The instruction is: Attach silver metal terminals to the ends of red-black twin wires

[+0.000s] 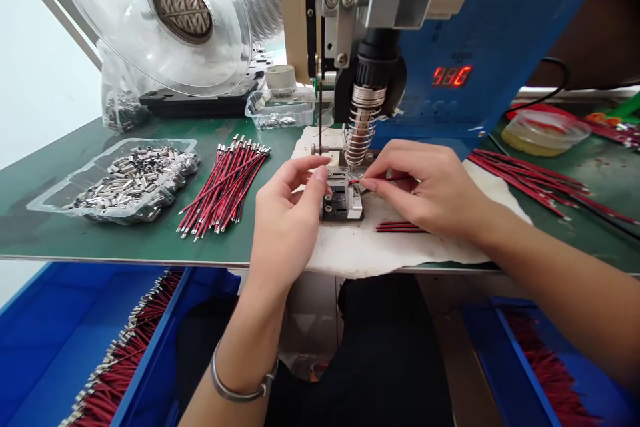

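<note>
My right hand (425, 183) pinches a short red and black wire (354, 181) between thumb and forefinger. The wire's end lies at the small metal fixture (343, 197), right under the soldering iron tip with its coil spring (364, 120). On the fixture's left side is my left hand (290, 207), its thumb and forefinger apart and nothing visible between them. Whether those fingertips touch the fixture I cannot tell. Several loose red and black wires (400, 227) lie on the white cloth (345, 250) below my right hand.
A clear tray of metal connectors (135, 177) and a bundle of wires with metal ends (225, 183) lie on the left. More wires (530, 180) lie right. The blue soldering machine (450, 33) rises behind. Blue bins (55, 340) of wires sit below the table edge.
</note>
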Tool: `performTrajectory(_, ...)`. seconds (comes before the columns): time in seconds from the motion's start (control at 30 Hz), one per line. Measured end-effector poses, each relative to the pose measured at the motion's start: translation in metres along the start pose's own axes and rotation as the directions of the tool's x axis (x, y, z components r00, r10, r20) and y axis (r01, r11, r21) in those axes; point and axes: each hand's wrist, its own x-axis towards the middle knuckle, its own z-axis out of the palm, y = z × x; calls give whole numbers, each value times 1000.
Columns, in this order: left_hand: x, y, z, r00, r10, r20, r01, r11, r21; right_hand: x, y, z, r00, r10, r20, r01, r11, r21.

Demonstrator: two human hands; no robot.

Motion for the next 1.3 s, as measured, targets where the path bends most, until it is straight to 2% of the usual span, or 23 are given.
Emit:
performTrajectory(0.47, -4, 4, 1, 997, -17, -80, 23, 997, 72, 0, 0, 2, 999, -39, -31, 38, 999, -30)
performTrajectory(0.7, -1, 3, 3, 1000, -21, -23, 20, 999, -34, -1, -1, 2, 1000, -11, -20, 10, 1000, -22)
performTrajectory(0.9, -2, 2, 3, 999, 33, -26, -32, 999, 40, -1, -2, 1, 1000, -8, -17, 8, 1000, -18)
performTrajectory(1.3, -3, 2, 2, 999, 33, -40, -30, 997, 68, -4, 4, 2, 984, -168, -58, 166, 985, -43)
